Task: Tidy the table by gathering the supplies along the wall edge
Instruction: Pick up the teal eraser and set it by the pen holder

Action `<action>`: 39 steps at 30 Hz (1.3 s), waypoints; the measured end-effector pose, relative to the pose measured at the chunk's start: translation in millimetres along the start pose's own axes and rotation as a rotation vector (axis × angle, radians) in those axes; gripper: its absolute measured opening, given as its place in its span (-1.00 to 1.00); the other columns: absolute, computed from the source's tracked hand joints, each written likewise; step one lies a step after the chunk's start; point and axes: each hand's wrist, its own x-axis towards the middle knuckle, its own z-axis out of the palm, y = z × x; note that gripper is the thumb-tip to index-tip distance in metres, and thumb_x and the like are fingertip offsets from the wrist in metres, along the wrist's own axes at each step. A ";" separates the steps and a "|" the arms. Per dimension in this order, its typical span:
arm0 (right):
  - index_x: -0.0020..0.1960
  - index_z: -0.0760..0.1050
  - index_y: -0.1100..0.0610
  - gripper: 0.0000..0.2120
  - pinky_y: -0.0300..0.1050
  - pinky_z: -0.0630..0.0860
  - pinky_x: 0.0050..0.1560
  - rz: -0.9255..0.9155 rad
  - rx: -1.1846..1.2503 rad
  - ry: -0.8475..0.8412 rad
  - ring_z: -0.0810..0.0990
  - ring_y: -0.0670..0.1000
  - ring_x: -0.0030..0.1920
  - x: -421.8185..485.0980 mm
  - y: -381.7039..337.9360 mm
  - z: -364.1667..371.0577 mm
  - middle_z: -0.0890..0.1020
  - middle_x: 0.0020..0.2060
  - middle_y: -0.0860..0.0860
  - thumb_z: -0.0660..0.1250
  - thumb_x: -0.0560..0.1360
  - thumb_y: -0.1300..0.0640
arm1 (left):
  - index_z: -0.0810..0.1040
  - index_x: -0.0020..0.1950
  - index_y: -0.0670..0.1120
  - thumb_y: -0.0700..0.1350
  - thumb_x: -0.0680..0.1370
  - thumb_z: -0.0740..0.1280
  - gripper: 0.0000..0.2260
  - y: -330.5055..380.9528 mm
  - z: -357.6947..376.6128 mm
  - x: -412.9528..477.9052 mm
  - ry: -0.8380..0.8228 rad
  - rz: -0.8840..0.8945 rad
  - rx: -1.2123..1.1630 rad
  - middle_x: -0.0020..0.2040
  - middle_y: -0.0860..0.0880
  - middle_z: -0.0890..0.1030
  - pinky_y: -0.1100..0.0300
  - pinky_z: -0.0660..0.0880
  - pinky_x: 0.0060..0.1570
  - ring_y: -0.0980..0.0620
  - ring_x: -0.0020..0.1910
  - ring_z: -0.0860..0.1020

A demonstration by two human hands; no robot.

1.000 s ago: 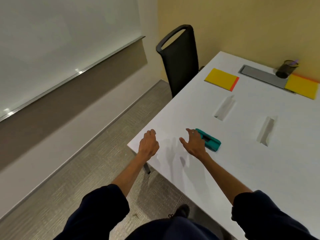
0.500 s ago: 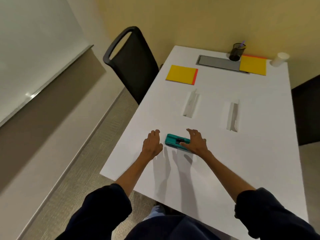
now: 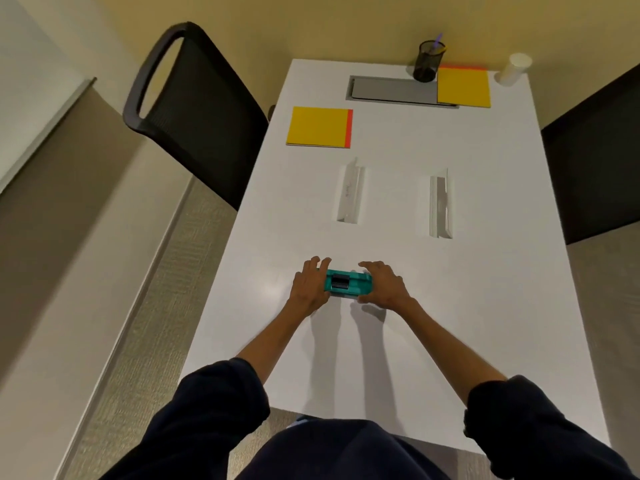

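Observation:
A teal hole punch (image 3: 349, 283) lies on the white table (image 3: 398, 341) in front of me. My left hand (image 3: 309, 287) presses against its left end and my right hand (image 3: 382, 284) wraps its right end, so both hands grip it. Farther off lie two white folded name cards (image 3: 350, 195) (image 3: 440, 206), a yellow pad with an orange edge (image 3: 318, 127), and another yellow pad (image 3: 464, 87) by the wall. A black mesh pen cup (image 3: 426, 66) and a white paper cup (image 3: 512, 74) stand at the wall edge.
A grey cable hatch (image 3: 391, 91) is set into the table near the wall. A black mesh chair (image 3: 194, 109) stands at the table's left side and a dark chair back (image 3: 595, 157) at the right. The yellow wall closes the far end.
My view has swung to face the table squarely. My left hand moved right onto the hole punch, and both hands now hold its ends.

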 end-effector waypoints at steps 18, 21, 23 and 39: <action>0.39 0.39 0.06 -0.46 0.07 0.50 0.21 0.005 -0.032 0.054 0.48 0.09 0.24 15.2 2.1 13.9 0.51 0.24 0.07 0.45 0.45 0.05 | 0.30 0.42 -0.10 -0.08 0.55 0.35 -0.52 -12.2 13.1 20.0 -0.103 0.012 0.144 0.31 -0.12 0.42 0.00 0.38 0.22 -0.10 0.29 0.39; 0.39 0.38 0.07 -0.46 0.06 0.50 0.20 -0.011 -0.030 0.058 0.48 0.09 0.23 15.0 0.2 13.5 0.52 0.23 0.08 0.44 0.46 0.07 | 0.31 0.40 -0.10 -0.06 0.54 0.35 -0.53 -12.0 8.6 17.1 -0.084 0.010 0.162 0.30 -0.11 0.44 0.01 0.39 0.19 -0.10 0.27 0.41; 0.40 0.37 0.07 -0.46 0.03 0.50 0.20 -0.028 -0.023 0.072 0.47 0.08 0.24 13.5 -2.2 13.4 0.51 0.25 0.08 0.43 0.47 0.08 | 0.31 0.41 -0.09 -0.06 0.54 0.36 -0.53 -13.1 6.2 13.6 -0.064 0.007 0.167 0.30 -0.10 0.43 0.01 0.39 0.18 -0.09 0.27 0.41; 0.45 0.35 0.11 -0.46 -0.01 0.43 0.35 -0.329 0.026 0.169 0.43 0.09 0.34 -22.7 -48.6 12.4 0.47 0.36 0.09 0.41 0.50 0.18 | 0.36 0.40 -0.04 0.00 0.50 0.42 -0.49 -37.3 -19.9 -70.8 0.171 -0.157 0.016 0.28 -0.09 0.48 0.05 0.45 0.14 -0.07 0.22 0.46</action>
